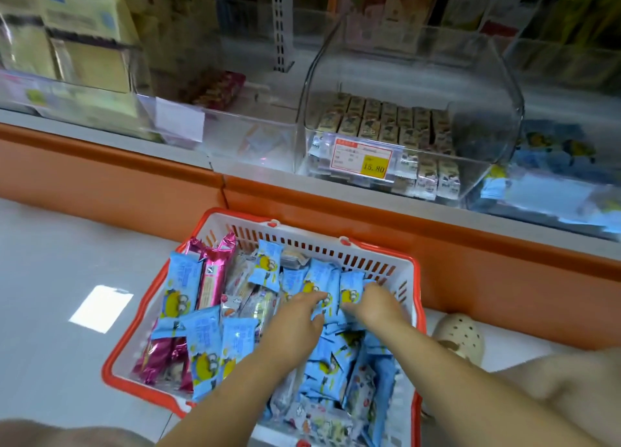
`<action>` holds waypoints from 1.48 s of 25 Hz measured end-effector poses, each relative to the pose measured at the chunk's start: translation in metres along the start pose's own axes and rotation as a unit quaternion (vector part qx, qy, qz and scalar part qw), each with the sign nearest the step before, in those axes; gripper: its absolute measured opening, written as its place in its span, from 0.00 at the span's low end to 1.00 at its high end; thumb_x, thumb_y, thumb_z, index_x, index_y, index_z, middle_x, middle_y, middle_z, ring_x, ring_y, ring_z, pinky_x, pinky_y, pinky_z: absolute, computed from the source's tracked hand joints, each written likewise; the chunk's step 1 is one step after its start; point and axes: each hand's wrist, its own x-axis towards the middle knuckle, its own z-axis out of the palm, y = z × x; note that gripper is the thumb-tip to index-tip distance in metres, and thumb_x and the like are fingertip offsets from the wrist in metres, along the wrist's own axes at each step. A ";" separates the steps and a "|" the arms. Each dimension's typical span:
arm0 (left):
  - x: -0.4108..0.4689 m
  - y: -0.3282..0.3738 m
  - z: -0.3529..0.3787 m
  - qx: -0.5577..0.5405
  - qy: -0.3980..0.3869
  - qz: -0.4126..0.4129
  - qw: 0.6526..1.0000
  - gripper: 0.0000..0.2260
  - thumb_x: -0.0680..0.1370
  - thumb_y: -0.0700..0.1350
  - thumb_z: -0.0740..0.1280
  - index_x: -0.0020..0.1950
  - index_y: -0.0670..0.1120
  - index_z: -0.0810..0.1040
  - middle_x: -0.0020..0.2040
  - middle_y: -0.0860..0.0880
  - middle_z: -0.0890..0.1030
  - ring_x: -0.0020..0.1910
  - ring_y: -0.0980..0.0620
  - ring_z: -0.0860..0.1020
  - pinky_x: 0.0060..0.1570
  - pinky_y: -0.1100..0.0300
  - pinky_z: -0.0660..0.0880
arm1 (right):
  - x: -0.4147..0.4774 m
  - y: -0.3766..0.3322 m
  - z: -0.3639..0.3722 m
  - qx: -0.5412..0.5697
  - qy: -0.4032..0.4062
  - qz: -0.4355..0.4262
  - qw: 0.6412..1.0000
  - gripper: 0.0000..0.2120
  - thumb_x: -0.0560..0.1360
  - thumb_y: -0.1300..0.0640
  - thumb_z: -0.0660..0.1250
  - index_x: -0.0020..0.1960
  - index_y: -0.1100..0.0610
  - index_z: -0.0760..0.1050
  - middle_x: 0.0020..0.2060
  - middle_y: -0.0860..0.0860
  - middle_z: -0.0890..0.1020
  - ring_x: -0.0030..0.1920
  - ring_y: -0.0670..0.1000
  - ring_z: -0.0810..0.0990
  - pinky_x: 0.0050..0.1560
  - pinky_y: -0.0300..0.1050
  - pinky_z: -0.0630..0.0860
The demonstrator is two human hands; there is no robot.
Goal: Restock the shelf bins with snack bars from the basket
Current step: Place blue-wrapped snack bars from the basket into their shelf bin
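Basket (312, 245), white with an orange rim, sits on the floor (50, 278) just in front of the orange shelf base (470, 248). It is heaped with blue bars (329, 356), and a few pink bars (215, 275) lie along its left side. Both hands are down inside, side by side near the far right corner. The left hand (295, 315) reaches forward with its fingers laid over the blue bars and the thumb spread apart; whether it grips one cannot be told. The right hand (374, 307) is knuckles up, fingers curled down round the lower end of an upright blue bar (351, 288) that leans near the far wall. Above the basket on the shelf stands a clear bin (484, 110) with a curved open front, holding rows of small beige packets (379, 120) and carrying a red and yellow price tag (364, 159) on its front lip. More clear bins flank it, blurred. A pale perforated shoe (460, 335) rests on the floor just right of the basket.
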 end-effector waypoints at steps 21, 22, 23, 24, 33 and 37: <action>-0.022 0.123 -0.073 -0.440 0.000 0.087 0.894 0.10 0.76 0.41 0.70 0.56 0.49 0.82 0.48 0.48 0.85 0.46 0.51 0.84 0.39 0.62 0.79 | -0.122 0.020 -0.131 0.440 -0.017 -0.212 0.873 0.05 0.74 0.58 0.71 0.50 0.52 0.81 0.42 0.47 0.85 0.40 0.40 0.82 0.34 0.31 0.74; -0.018 0.145 -0.081 -0.434 0.007 0.120 0.893 0.10 0.75 0.41 0.70 0.55 0.49 0.82 0.49 0.49 0.85 0.46 0.52 0.84 0.40 0.61 0.79 | -0.123 0.025 -0.156 0.428 0.010 -0.227 0.874 0.05 0.74 0.58 0.71 0.50 0.52 0.81 0.42 0.46 0.85 0.41 0.41 0.83 0.34 0.31 0.74; -0.013 0.167 -0.086 -0.419 0.019 0.151 0.895 0.10 0.75 0.42 0.70 0.55 0.50 0.82 0.49 0.50 0.85 0.47 0.53 0.83 0.43 0.60 0.79 | -0.123 0.031 -0.182 0.419 0.043 -0.240 0.875 0.06 0.73 0.56 0.72 0.50 0.51 0.82 0.43 0.46 0.86 0.43 0.42 0.83 0.36 0.32 0.76; -0.006 0.189 -0.089 -0.395 0.041 0.180 0.900 0.10 0.75 0.43 0.70 0.55 0.52 0.82 0.49 0.52 0.85 0.48 0.54 0.83 0.45 0.59 0.80 | -0.122 0.041 -0.210 0.419 0.084 -0.251 0.869 0.06 0.72 0.55 0.73 0.49 0.50 0.82 0.44 0.45 0.86 0.44 0.43 0.84 0.37 0.33 0.77; 0.085 0.278 -0.069 0.030 0.211 0.300 0.930 0.28 0.81 0.51 0.60 0.79 0.54 0.52 0.77 0.59 0.56 0.75 0.60 0.54 0.71 0.66 0.51 | -0.047 0.145 -0.353 0.247 0.373 -0.055 0.893 0.18 0.70 0.54 0.75 0.58 0.59 0.78 0.44 0.54 0.82 0.45 0.54 0.80 0.42 0.45 0.74; 0.101 0.272 -0.056 0.074 0.241 0.300 0.920 0.25 0.82 0.52 0.56 0.78 0.57 0.54 0.77 0.59 0.58 0.75 0.62 0.57 0.70 0.63 0.57 | -0.021 0.144 -0.343 0.037 0.194 0.032 0.980 0.19 0.72 0.50 0.73 0.58 0.59 0.78 0.47 0.55 0.81 0.47 0.54 0.79 0.44 0.44 0.75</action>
